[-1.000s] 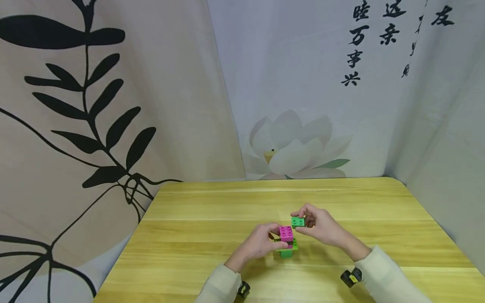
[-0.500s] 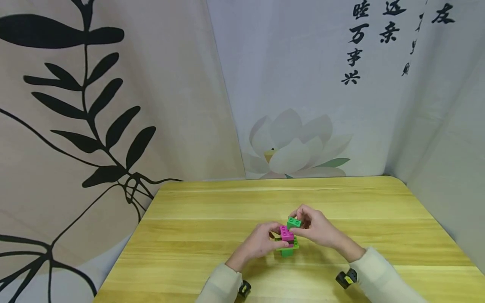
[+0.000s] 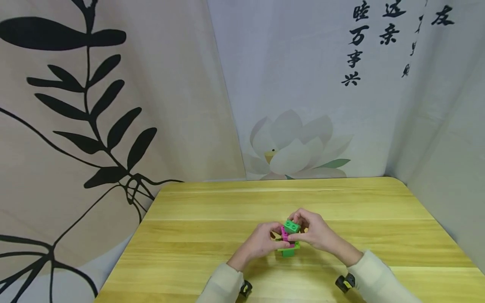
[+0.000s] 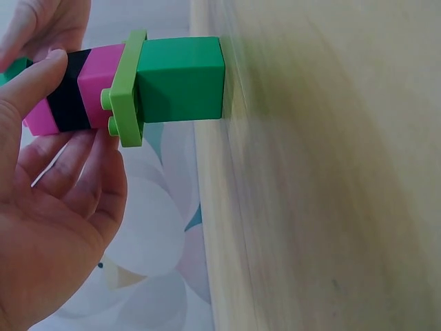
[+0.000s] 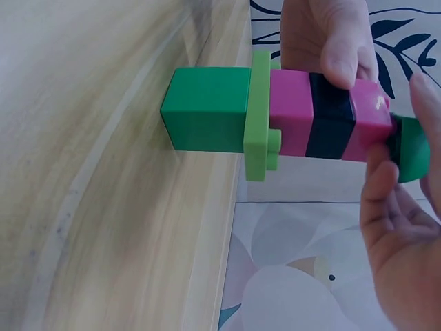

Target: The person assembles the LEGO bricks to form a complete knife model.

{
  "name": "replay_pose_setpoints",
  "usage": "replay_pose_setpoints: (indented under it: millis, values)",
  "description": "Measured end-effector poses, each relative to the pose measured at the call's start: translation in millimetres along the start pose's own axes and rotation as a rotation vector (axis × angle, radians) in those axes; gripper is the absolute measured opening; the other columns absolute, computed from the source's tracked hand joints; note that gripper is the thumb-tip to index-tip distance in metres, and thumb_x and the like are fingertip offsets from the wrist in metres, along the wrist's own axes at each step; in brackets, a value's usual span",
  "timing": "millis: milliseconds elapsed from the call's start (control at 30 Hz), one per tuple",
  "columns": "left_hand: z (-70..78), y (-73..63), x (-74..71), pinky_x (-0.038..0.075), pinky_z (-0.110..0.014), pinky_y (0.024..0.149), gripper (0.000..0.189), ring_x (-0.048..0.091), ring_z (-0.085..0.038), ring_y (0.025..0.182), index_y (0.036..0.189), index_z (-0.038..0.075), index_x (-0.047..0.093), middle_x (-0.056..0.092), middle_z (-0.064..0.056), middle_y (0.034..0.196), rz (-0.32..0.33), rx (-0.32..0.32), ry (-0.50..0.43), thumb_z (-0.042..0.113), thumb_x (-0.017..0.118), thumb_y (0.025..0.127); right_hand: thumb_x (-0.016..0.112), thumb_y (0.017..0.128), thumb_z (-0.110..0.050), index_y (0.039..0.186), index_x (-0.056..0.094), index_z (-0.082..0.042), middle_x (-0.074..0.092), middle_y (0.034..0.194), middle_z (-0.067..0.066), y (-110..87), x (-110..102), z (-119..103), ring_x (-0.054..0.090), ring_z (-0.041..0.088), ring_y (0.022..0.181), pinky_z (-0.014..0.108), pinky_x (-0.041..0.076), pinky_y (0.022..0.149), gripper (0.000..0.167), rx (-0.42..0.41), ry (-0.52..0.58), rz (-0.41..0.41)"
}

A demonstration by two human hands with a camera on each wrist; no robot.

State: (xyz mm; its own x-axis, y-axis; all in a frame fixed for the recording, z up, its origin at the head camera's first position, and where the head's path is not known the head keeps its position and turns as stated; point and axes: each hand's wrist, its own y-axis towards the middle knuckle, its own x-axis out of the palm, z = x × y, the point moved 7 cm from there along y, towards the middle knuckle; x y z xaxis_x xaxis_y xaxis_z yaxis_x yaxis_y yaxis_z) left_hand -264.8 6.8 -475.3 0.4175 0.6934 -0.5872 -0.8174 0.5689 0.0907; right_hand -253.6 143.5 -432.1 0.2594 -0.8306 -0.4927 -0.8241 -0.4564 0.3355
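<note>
A tower of toy building bricks stands upright on the table. From the bottom it has a green block [image 5: 210, 109], a lime plate [image 5: 257, 155], a magenta brick [image 5: 290, 110], a black brick [image 5: 331, 118] and another magenta brick [image 5: 370, 114]. My left hand [image 3: 259, 241] grips the tower's upper part between thumb and fingers. Over the top, my right hand [image 3: 316, 230] pinches a small green brick [image 3: 291, 226] with a curved side. This brick sits tilted against the top magenta brick; whether the studs are engaged I cannot tell.
The wooden table [image 3: 197, 210] reaches back to a cloth backdrop [image 3: 182, 105] printed with leaves, a lotus and characters. A black wrist device [image 3: 345, 283] hangs under the right sleeve, and a similar wrist device [image 3: 246, 288] under the left.
My right hand has brought the green brick left and down, from beside the tower onto its top, tilting it on the way. The left hand keeps its hold on the tower.
</note>
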Motion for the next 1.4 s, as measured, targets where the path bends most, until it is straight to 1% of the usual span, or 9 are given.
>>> replay_pose_setpoints:
  millis: [167, 400, 467, 600, 700, 833, 1033, 1267, 1400]
  values:
    - [0.0, -1.1, -0.2, 0.046, -0.023, 0.074, 0.024, 0.056, -0.004, 0.084, 0.098, 0.022, 0.066, 0.061, 0.016, 0.089, -0.002, -0.004, -0.012, 0.037, 0.074, 0.080, 0.079, 0.076, -0.022, 0.087, 0.049, -0.013, 0.062, 0.112, 0.009, -2.1, -1.3, 1.2, 0.061, 0.012, 0.074, 0.030, 0.052, 0.061, 0.034, -0.010, 0.046, -0.039]
    - [-0.6, -1.1, 0.3, 0.046, -0.023, 0.076, 0.026, 0.056, -0.004, 0.086, 0.100, 0.022, 0.066, 0.061, 0.016, 0.091, -0.009, 0.003, -0.032, 0.036, 0.075, 0.080, 0.076, 0.081, -0.019, 0.092, 0.053, -0.012, 0.060, 0.116, 0.010, -5.5, -5.2, 6.0, 0.064, 0.015, 0.084, 0.031, 0.053, 0.068, 0.027, 0.025, 0.081, -0.098]
    - [-0.9, -0.9, 0.0, 0.046, -0.023, 0.075, 0.026, 0.056, -0.004, 0.085, 0.100, 0.022, 0.066, 0.061, 0.016, 0.091, -0.008, 0.001, -0.029, 0.035, 0.075, 0.080, 0.076, 0.081, -0.020, 0.091, 0.053, -0.012, 0.061, 0.113, 0.010, -5.8, -7.1, 6.5, 0.063, 0.016, 0.083, 0.031, 0.052, 0.068, 0.027, 0.033, 0.079, -0.079]
    - [-1.3, 0.0, -0.3, 0.046, -0.022, 0.075, 0.025, 0.056, -0.005, 0.085, 0.100, 0.022, 0.066, 0.061, 0.015, 0.091, -0.007, -0.008, -0.028, 0.035, 0.075, 0.080, 0.077, 0.079, -0.017, 0.087, 0.052, -0.012, 0.061, 0.105, 0.007, -4.9, -10.4, 7.6, 0.060, 0.016, 0.079, 0.031, 0.050, 0.066, 0.027, 0.031, 0.072, 0.012]
    - [-0.5, 0.7, -0.7, 0.047, -0.023, 0.076, 0.025, 0.057, -0.005, 0.086, 0.100, 0.023, 0.067, 0.061, 0.016, 0.091, -0.003, -0.005, -0.025, 0.035, 0.075, 0.080, 0.078, 0.077, -0.011, 0.086, 0.053, -0.011, 0.062, 0.101, 0.005, -2.5, -10.3, 7.4, 0.058, 0.014, 0.082, 0.031, 0.051, 0.067, 0.027, -0.008, 0.042, 0.073]
    - [0.5, 2.1, -1.3, 0.047, -0.023, 0.076, 0.023, 0.057, -0.004, 0.085, 0.099, 0.024, 0.067, 0.063, 0.016, 0.091, 0.012, 0.020, -0.008, 0.035, 0.075, 0.080, 0.079, 0.074, -0.002, 0.085, 0.054, -0.008, 0.063, 0.098, 0.007, 1.0, -6.9, 5.6, 0.058, 0.013, 0.084, 0.031, 0.051, 0.070, 0.028, -0.042, -0.006, 0.112]
    - [0.2, 2.5, -2.7, 0.046, -0.023, 0.076, 0.022, 0.057, -0.004, 0.084, 0.097, 0.025, 0.067, 0.063, 0.017, 0.090, 0.023, 0.034, -0.006, 0.036, 0.075, 0.080, 0.078, 0.075, -0.001, 0.085, 0.056, -0.009, 0.065, 0.101, 0.008, 0.2, -4.2, 9.3, 0.059, 0.013, 0.082, 0.032, 0.051, 0.073, 0.026, -0.010, -0.003, 0.125]
    - [-1.2, 2.8, -3.3, 0.047, -0.024, 0.076, 0.020, 0.056, -0.002, 0.084, 0.093, 0.024, 0.067, 0.063, 0.018, 0.089, 0.022, 0.027, -0.012, 0.036, 0.075, 0.080, 0.075, 0.080, -0.013, 0.094, 0.061, -0.013, 0.064, 0.104, 0.005, -2.7, -4.6, 8.1, 0.061, 0.013, 0.088, 0.029, 0.053, 0.075, 0.020, -0.074, -0.029, 0.077]
    - [-2.0, 3.4, -2.9, 0.047, -0.025, 0.076, 0.019, 0.056, -0.001, 0.084, 0.094, 0.024, 0.067, 0.062, 0.018, 0.089, 0.020, 0.024, -0.010, 0.035, 0.075, 0.081, 0.074, 0.083, -0.017, 0.098, 0.061, -0.015, 0.063, 0.106, 0.003, -3.2, -4.6, 8.3, 0.061, 0.013, 0.091, 0.028, 0.052, 0.077, 0.020, -0.068, -0.020, 0.048]
